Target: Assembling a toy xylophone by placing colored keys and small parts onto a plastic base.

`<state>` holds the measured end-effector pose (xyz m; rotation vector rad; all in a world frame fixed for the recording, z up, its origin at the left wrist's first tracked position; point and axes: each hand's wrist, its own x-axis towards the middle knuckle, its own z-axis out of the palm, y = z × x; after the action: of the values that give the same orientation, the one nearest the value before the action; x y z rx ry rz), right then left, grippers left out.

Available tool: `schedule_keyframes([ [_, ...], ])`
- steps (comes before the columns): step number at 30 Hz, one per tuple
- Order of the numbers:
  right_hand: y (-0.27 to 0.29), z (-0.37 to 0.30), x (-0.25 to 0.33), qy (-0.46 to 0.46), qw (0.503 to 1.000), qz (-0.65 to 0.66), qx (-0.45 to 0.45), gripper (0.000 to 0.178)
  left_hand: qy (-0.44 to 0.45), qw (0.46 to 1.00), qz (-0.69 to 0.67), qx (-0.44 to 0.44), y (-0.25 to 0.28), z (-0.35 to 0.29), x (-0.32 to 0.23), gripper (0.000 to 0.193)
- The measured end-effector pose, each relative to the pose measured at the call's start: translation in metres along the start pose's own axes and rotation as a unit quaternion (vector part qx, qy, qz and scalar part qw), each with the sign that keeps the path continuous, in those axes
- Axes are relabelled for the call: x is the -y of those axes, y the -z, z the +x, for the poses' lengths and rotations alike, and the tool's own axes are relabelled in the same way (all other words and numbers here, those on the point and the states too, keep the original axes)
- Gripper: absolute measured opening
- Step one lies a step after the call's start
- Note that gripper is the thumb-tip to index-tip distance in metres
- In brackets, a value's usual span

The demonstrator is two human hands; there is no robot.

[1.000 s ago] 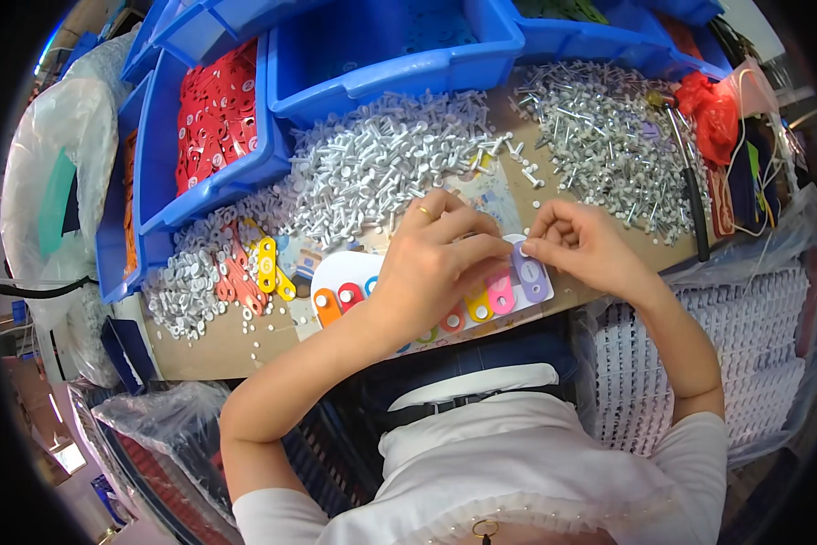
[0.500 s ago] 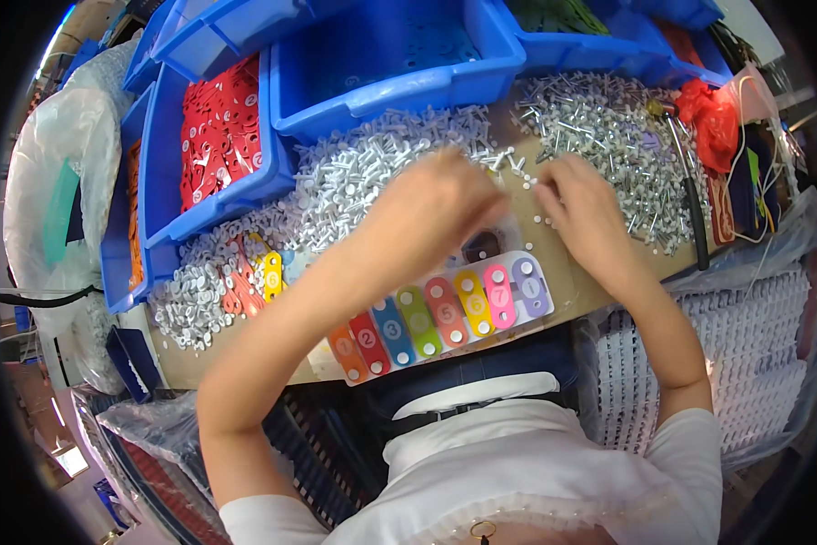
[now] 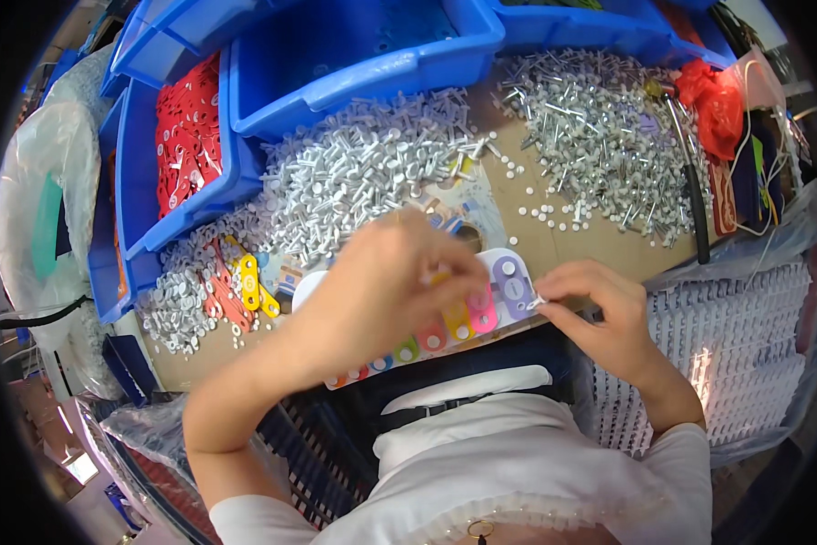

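A white board with a row of coloured bars [image 3: 515, 282] lies at the table's front edge, white round pin heads showing on the bars. My left hand [image 3: 399, 291] is over its middle, hiding much of the orange, red, blue and green bars. Its fingers are bent and smeared by motion, so whether they hold anything is unclear. At the board's right end, my right hand [image 3: 604, 304] pinches a small white pin [image 3: 536, 302] between thumb and forefinger, beside the lower hole of the purple bar.
White plastic pins [image 3: 336, 182] form a heap behind the board; metal screws [image 3: 599, 136] heap up at the right. Blue bins [image 3: 363, 86] line the back, one with red bars [image 3: 189, 136]. A black-handled tool [image 3: 695, 200] lies right. Loose yellow bars [image 3: 251, 283] lie left.
My right hand has come down from the screw heap to the board's right end and now pinches a white pin. My left hand has moved down over the board.
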<state>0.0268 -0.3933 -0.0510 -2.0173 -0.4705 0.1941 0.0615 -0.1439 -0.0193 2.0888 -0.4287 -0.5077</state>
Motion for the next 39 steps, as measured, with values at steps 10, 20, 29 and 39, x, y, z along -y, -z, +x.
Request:
schedule_keyframes([
  [10, -0.008, -0.007, -0.007, 0.073, 0.996, -0.050, 0.015, 0.013, -0.072, 0.997, 0.026, 0.013, -0.035, -0.017, 0.004, 0.008],
  [20, -0.013, -0.005, -0.012, 0.165, 0.981, -0.099, -0.003, 0.019, -0.055, 0.995, 0.066, 0.048, -0.033, -0.017, 0.000, 0.010],
  [29, -0.015, -0.017, -0.012, 0.283, 0.915, -0.286, -0.002, 0.031, -0.043, 0.998, 0.035, 0.042, -0.034, -0.014, 0.001, 0.009],
  [39, -0.030, -0.024, -0.018, 0.308, 0.899, -0.302, -0.071, 0.033, -0.007, 0.999, 0.043, 0.009, -0.020, -0.010, -0.010, 0.011],
])
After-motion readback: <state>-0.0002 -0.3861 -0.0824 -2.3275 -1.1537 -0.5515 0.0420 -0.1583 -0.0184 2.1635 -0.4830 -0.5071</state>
